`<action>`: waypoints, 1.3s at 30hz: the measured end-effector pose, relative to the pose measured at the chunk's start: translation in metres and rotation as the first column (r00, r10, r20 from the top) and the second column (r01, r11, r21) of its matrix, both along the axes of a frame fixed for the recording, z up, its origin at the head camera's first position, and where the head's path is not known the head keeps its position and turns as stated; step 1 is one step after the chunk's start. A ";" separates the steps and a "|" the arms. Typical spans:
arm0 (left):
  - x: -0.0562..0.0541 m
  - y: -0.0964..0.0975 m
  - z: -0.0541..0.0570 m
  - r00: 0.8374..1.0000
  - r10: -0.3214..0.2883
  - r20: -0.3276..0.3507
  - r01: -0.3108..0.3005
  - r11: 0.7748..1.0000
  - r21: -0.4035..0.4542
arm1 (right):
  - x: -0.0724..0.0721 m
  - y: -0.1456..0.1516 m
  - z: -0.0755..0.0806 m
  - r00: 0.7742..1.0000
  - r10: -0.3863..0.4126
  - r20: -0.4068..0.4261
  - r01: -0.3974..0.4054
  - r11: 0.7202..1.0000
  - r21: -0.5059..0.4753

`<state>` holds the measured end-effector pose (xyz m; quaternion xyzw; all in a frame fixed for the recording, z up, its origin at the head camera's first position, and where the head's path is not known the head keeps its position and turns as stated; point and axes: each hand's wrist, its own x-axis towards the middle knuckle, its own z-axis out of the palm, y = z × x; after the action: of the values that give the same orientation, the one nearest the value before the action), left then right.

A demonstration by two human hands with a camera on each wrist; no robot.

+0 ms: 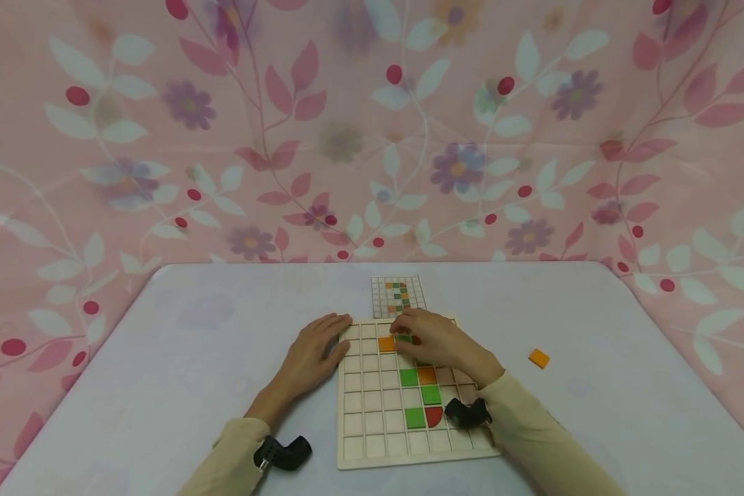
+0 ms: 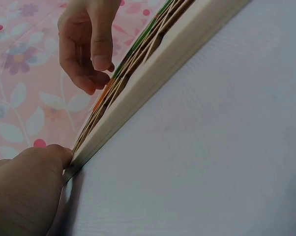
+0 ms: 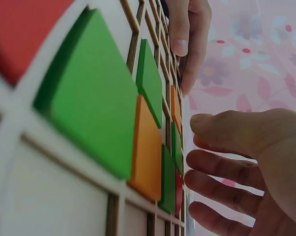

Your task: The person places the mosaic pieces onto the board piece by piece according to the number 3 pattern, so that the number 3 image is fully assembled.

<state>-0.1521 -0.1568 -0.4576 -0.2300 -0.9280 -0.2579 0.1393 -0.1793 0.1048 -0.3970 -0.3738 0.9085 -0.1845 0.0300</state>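
A pale wooden grid board [image 1: 353,444] lies on the table with square and rounded tiles in some cells. My left hand [image 1: 313,351] rests at its upper left edge, fingers fairly straight, thumb against the side. Over the board's upper part hovers my right hand [image 1: 440,337], fingers loosely bent with nothing visible between them. Just by its fingertips sit an orange tile [image 1: 386,344] and a green tile [image 1: 403,338], partly covered. Lower down are a green tile [image 3: 96,98], an orange tile [image 3: 147,152] and a rounded red tile [image 1: 434,417].
A small printed grid card [image 1: 381,293] with coloured cells lies beyond the board's far edge. One loose orange tile [image 1: 539,358] is on the white table [image 1: 223,351], right of the board. Floral cloth [image 1: 347,138] hangs behind the table.
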 end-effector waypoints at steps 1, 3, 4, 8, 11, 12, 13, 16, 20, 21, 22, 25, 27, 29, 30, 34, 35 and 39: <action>0.000 0.000 0.000 1.000 -0.004 -0.006 0.004 1.000 0.001 | 0.000 0.003 -0.001 1.000 -0.010 -0.006 0.010 1.000 -0.007; 0.001 0.000 0.000 1.000 -0.007 -0.008 0.007 1.000 0.003 | 0.002 0.009 -0.002 0.999 -0.028 -0.027 0.027 0.999 -0.018; 0.001 0.000 0.000 1.000 -0.007 -0.012 0.007 1.000 0.001 | 0.002 0.011 -0.002 0.999 -0.036 -0.039 0.035 0.999 -0.022; 0.000 0.001 0.001 1.000 0.000 -0.011 0.000 1.000 -0.007 | 0.003 0.023 -0.003 0.995 -0.061 -0.074 0.058 0.997 -0.045; 0.000 0.001 0.001 1.000 0.002 -0.004 -0.003 1.000 -0.015 | 0.003 0.033 -0.003 0.994 -0.082 -0.075 0.077 0.995 -0.068; 0.000 0.001 0.001 1.000 0.002 -0.001 -0.002 1.000 -0.017 | 0.003 0.037 -0.003 0.993 -0.089 -0.076 0.083 0.994 -0.074; 0.000 0.001 0.001 1.000 0.003 0.000 -0.003 1.000 -0.018 | 0.004 0.041 -0.002 0.993 -0.094 -0.078 0.088 0.993 -0.079; 0.000 0.001 0.002 1.000 0.004 -0.003 -0.004 1.000 -0.018 | 0.004 0.052 0.000 0.991 -0.103 -0.084 0.096 0.992 -0.087; 0.000 0.001 0.001 1.000 0.008 -0.008 -0.008 1.000 -0.022 | 0.004 0.069 0.002 0.987 -0.129 -0.100 0.121 0.989 -0.089; 0.000 0.001 0.001 1.000 0.008 -0.007 -0.008 1.000 -0.024 | 0.004 0.073 0.002 0.985 -0.138 -0.107 0.128 0.987 -0.092; -0.001 0.001 0.001 1.000 0.007 -0.005 -0.007 1.000 -0.023 | 0.005 0.077 0.002 0.982 -0.148 -0.116 0.138 0.986 -0.092; -0.001 0.001 0.001 1.000 0.005 0.003 -0.005 1.000 -0.020 | 0.005 0.089 0.000 0.975 -0.178 -0.135 0.167 0.982 -0.091; -0.001 0.001 0.002 1.000 0.004 0.002 -0.004 1.000 -0.018 | 0.006 0.096 -0.001 0.970 -0.198 -0.141 0.186 0.978 -0.090; -0.001 0.001 0.002 1.000 0.004 0.001 -0.004 1.000 -0.018 | 0.007 0.103 -0.003 0.966 -0.218 -0.140 0.207 0.974 -0.089; -0.001 0.001 0.002 1.000 0.003 0.000 -0.003 1.000 -0.016 | 0.007 0.106 -0.004 0.964 -0.227 -0.138 0.216 0.972 -0.087; -0.001 0.001 0.002 1.000 0.001 0.000 -0.001 1.000 -0.015 | 0.010 0.120 -0.006 0.957 -0.252 -0.141 0.242 0.967 -0.083; -0.001 0.001 0.001 1.000 0.000 0.001 0.000 1.000 -0.016 | 0.011 0.124 -0.006 0.955 -0.258 -0.144 0.248 0.965 -0.083; -0.001 0.001 0.001 1.000 0.002 0.005 -0.002 1.000 -0.020 | 0.016 0.140 -0.008 0.949 -0.272 -0.156 0.262 0.961 -0.083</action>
<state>-0.1535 -0.1560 -0.4569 -0.2297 -0.9312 -0.2489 0.1349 -0.1632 0.2444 -0.4049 -0.2622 0.9439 -0.1828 -0.0826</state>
